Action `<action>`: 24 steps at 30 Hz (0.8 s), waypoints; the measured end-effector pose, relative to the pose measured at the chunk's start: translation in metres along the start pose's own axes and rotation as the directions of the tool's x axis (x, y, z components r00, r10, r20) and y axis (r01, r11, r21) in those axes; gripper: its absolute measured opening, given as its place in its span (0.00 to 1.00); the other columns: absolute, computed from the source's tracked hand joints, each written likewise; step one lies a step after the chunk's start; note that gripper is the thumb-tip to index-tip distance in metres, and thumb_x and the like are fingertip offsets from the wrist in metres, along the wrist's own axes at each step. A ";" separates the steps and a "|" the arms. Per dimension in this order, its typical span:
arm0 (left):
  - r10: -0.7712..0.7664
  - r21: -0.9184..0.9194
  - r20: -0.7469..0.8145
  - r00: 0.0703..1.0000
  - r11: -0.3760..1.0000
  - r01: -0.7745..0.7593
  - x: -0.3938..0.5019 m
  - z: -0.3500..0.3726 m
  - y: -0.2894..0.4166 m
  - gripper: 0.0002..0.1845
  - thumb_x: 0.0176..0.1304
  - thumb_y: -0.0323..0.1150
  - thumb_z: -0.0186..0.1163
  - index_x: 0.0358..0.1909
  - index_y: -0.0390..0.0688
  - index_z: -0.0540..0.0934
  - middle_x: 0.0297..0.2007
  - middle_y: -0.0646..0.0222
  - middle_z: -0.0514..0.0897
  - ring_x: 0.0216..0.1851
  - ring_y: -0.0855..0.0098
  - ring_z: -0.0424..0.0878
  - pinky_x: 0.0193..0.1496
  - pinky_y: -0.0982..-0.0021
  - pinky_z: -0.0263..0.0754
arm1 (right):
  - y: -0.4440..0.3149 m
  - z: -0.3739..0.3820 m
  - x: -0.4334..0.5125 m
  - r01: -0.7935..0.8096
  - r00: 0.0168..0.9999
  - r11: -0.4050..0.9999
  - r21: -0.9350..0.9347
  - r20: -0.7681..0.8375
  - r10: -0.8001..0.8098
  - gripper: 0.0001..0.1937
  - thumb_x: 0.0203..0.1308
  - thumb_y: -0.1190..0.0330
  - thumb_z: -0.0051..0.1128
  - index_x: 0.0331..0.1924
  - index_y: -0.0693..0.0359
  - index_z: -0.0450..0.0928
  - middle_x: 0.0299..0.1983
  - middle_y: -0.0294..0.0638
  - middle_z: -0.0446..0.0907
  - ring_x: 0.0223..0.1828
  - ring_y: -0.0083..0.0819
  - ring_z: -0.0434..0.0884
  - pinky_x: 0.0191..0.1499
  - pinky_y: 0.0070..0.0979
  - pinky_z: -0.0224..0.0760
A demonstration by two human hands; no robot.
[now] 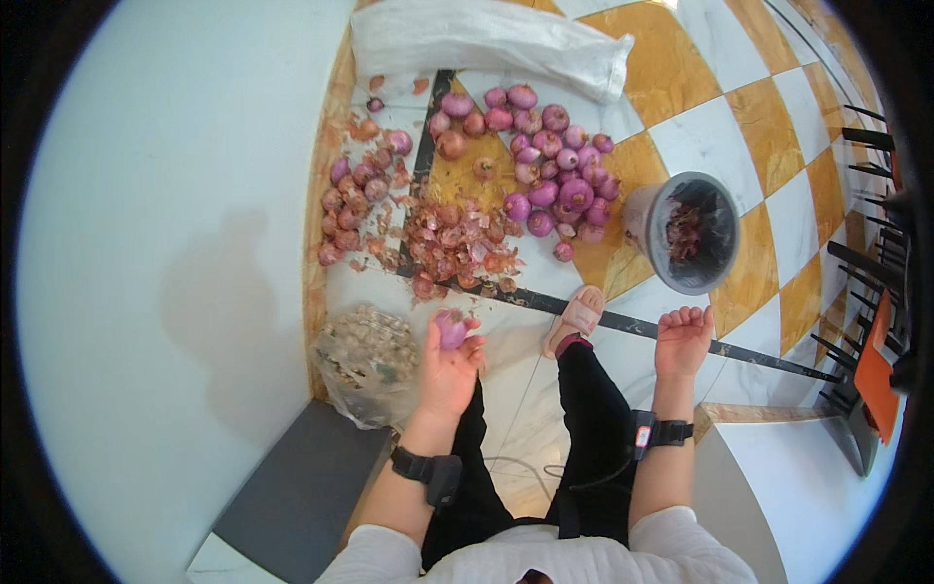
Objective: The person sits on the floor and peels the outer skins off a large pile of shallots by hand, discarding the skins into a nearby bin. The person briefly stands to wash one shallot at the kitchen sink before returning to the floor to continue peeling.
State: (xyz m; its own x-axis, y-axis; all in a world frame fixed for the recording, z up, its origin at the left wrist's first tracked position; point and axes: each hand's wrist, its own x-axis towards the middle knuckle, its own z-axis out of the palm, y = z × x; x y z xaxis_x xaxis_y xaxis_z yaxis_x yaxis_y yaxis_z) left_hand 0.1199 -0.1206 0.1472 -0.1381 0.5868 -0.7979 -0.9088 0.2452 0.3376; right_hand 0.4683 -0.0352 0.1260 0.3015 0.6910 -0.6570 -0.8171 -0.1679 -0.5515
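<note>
A peeled purple onion point(451, 330) rests in my left hand point(452, 365), held between thumb and fingers. My right hand point(683, 344) is turned palm up in front of the bin, its fingers curled in; I see nothing in it. Beyond my left hand lies a heap of loose onion skins point(456, 241). Smooth purple onions point(558, 171) spread over the floor behind and right of the heap. On its left, against the wall, is a group of onions with brownish outer skins point(354, 201).
A grey bin point(730, 241) with a dark liner holds reddish scraps. Left of my left hand sits a clear plastic bag point(368, 358) of pale pieces. A white woven sack point(489, 44) lies at the back. My slippered foot point(576, 317) stands near the onions; black racks point(872, 255) line the right.
</note>
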 end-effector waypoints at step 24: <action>-0.247 0.497 0.392 0.886 0.868 0.022 -0.282 0.168 0.159 0.21 0.72 0.55 0.52 0.42 0.47 0.79 0.39 0.68 0.85 0.40 0.68 0.85 0.37 0.68 0.77 | -0.268 -0.093 -0.567 0.637 0.763 0.753 0.162 -0.271 -0.587 0.26 0.73 0.48 0.45 0.19 0.52 0.59 0.16 0.29 0.53 0.17 0.22 0.54 0.24 0.24 0.49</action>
State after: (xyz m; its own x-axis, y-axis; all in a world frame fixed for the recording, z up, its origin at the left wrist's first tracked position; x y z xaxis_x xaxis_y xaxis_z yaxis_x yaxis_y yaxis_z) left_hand 0.0809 -0.1176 0.5100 0.2559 0.7619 -0.5950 -0.5961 0.6089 0.5234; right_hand 0.5621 -0.4472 0.5990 0.8427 0.4354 -0.3166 -0.5032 0.4280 -0.7507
